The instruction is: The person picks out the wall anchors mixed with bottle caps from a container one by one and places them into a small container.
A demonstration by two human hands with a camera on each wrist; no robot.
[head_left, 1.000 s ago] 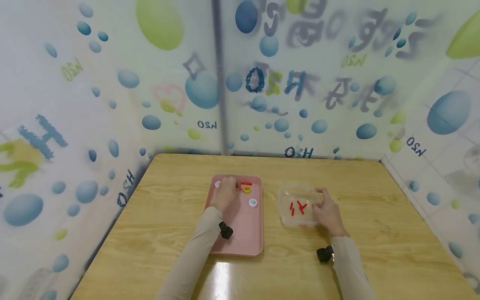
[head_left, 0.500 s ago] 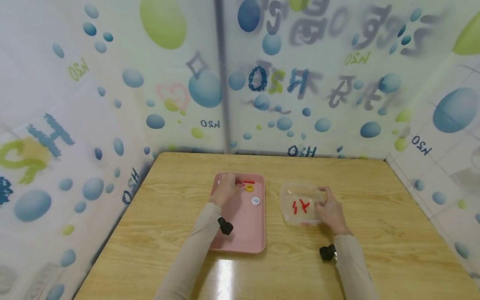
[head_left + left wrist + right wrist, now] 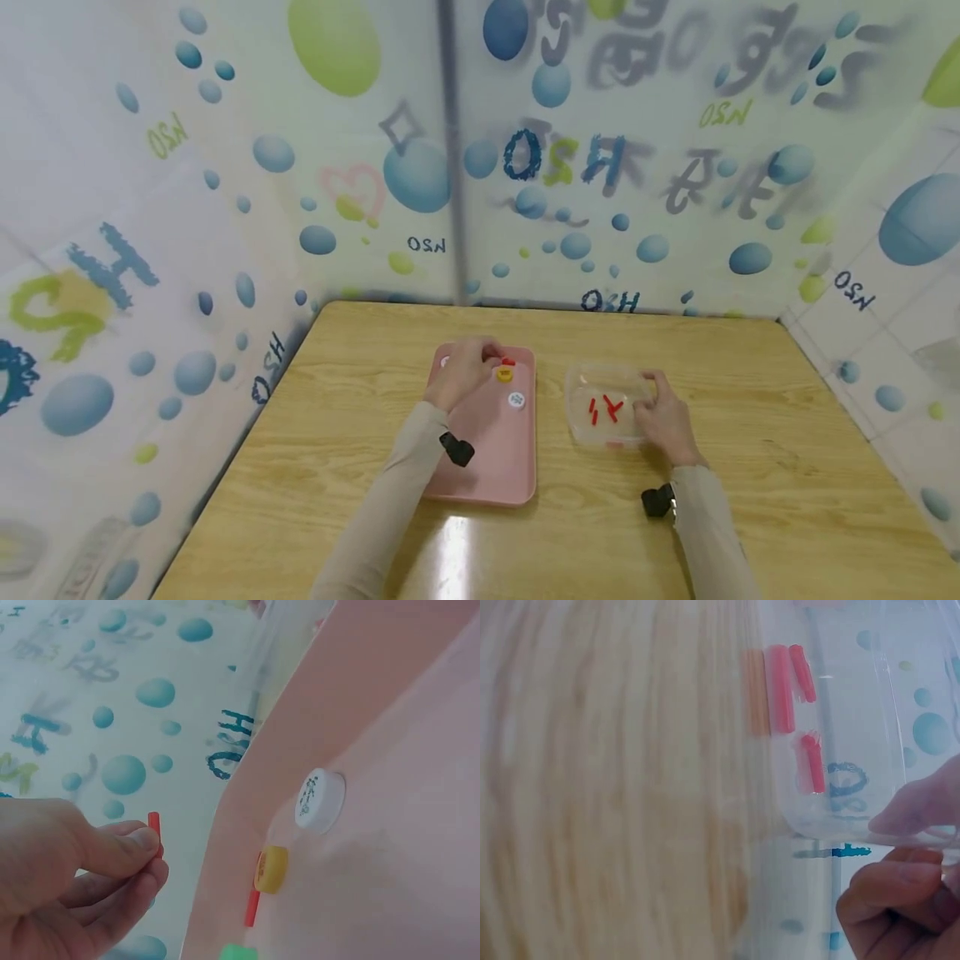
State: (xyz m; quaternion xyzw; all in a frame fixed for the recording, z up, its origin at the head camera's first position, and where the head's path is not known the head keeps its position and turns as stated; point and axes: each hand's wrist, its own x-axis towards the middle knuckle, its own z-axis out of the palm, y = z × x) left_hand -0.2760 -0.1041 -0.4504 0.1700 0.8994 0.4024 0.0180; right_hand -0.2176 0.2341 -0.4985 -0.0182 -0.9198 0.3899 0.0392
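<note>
Between thumb and fingertips, my left hand (image 3: pixel 459 377) pinches a short red stick (image 3: pixel 154 825) over the far end of the pink tray (image 3: pixel 491 467). Close to that hand in the tray lie a yellow round piece (image 3: pixel 505 375) and another red stick (image 3: pixel 252 909). A white round piece with a printed mark (image 3: pixel 517 401) sits a little nearer. My right hand (image 3: pixel 666 423) grips the right side wall of a clear plastic box (image 3: pixel 600 383), thumb on the inside and fingers outside. Several red sticks (image 3: pixel 782 690) lie on the box's floor.
A second white piece (image 3: pixel 446 361) shows at the tray's far left corner, partly behind the left hand. A green piece (image 3: pixel 238 952) peeks in at the bottom of the left wrist view. The wooden table (image 3: pixel 360 375) meets a patterned wall (image 3: pixel 375 275) at the back.
My left hand has risen from the tray's far end and shifted slightly right, with the red stick in its pinch. The right hand keeps its grip on the box. The head view has shifted slightly.
</note>
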